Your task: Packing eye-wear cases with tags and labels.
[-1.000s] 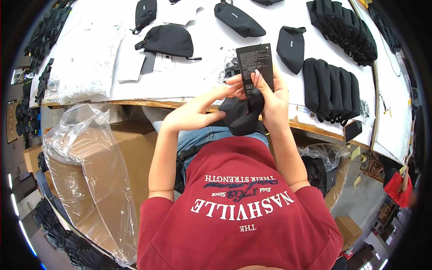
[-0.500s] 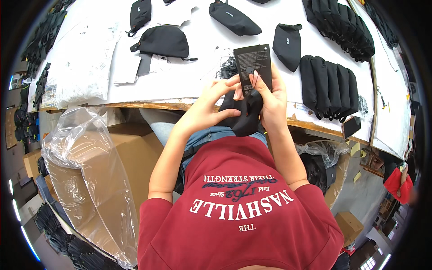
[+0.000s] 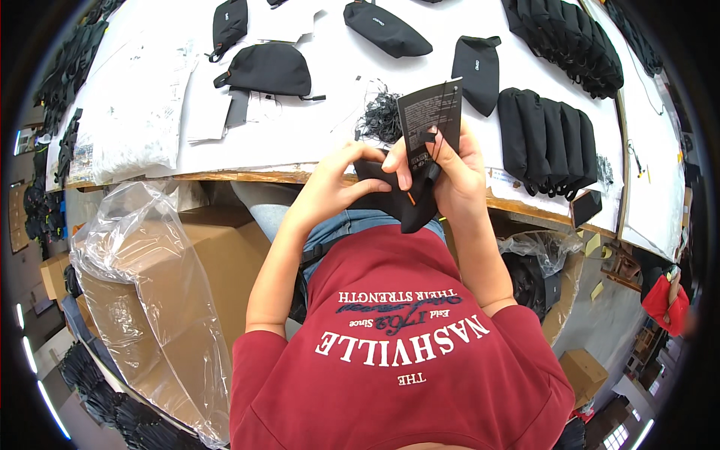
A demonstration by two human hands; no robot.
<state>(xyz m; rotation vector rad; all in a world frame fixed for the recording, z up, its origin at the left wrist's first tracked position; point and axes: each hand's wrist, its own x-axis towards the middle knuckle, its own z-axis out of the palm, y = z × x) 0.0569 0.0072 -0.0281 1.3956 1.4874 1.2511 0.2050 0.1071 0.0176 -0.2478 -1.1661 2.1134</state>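
A small black fabric pouch (image 3: 412, 216) with an orange pull is held in front of my waist, over the table's near edge. Its left side is pinched between the thumb and fingers of my left hand (image 3: 334, 182). My right hand (image 3: 461, 174) is closed on a black hang tag (image 3: 430, 112), its thumb across the tag's lower part and a thin black cord beside it. Part of the pouch lies hidden behind the tag and fingers. Just beyond my hands is a tangle of black cords (image 3: 381, 118) on the white tabletop (image 3: 330, 124).
Several finished-looking black pouches (image 3: 268, 69) lie across the table. A row of pouches (image 3: 546, 142) stands at the right, near a phone-like dark slab (image 3: 586, 208) on the edge. Plastic-covered cardboard boxes (image 3: 161, 285) stand below left. A person's red sleeve (image 3: 666, 304) shows far right.
The hang tag has tilted and shifted slightly right with my right hand. My left hand has moved a little left on the pouch, and the orange pull now shows.
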